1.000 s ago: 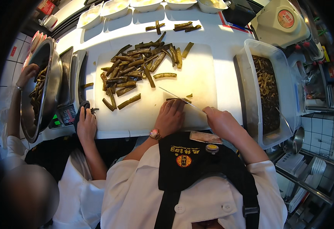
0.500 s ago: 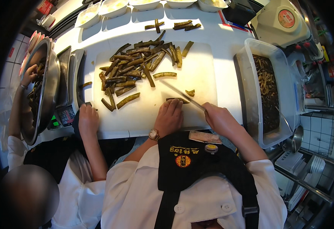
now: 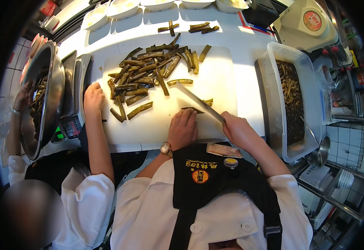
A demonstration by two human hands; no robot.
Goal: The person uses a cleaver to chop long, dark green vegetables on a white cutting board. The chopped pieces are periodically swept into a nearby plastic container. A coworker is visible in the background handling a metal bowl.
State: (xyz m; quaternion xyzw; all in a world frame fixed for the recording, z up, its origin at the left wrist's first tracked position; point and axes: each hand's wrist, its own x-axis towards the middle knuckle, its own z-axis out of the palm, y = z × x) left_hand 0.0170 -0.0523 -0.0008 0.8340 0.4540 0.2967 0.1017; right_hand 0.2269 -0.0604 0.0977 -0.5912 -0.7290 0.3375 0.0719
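On the white cutting board (image 3: 215, 75), a short piece of dark green, brownish vegetable stalk (image 3: 193, 110) lies at the fingertips of my left hand (image 3: 183, 128). Those fingers are pressed together, holding the piece down. My right hand (image 3: 239, 130) is wrapped round the handle of a kitchen knife (image 3: 202, 102), its handle hidden in the fist. The blade slants up and left, over the board just beyond the held piece. Behind the blade sits a small cut bit (image 3: 209, 101). Farther off, a single stalk (image 3: 180, 82) lies beside a heap of similar stalks (image 3: 142, 73).
At left, a co-worker's hand (image 3: 93, 98) is at the board's edge, the other at a metal bowl (image 3: 50, 100) of stalks. A scale (image 3: 80, 91) stands between. At right is a clear plastic tub (image 3: 278, 104) of dark shreds. White containers (image 3: 125, 9) line the back.
The knife blade has turned slightly, showing more of its flat side. My left hand has shifted a little left. The co-worker's nearer hand has moved forward along the board's left edge.
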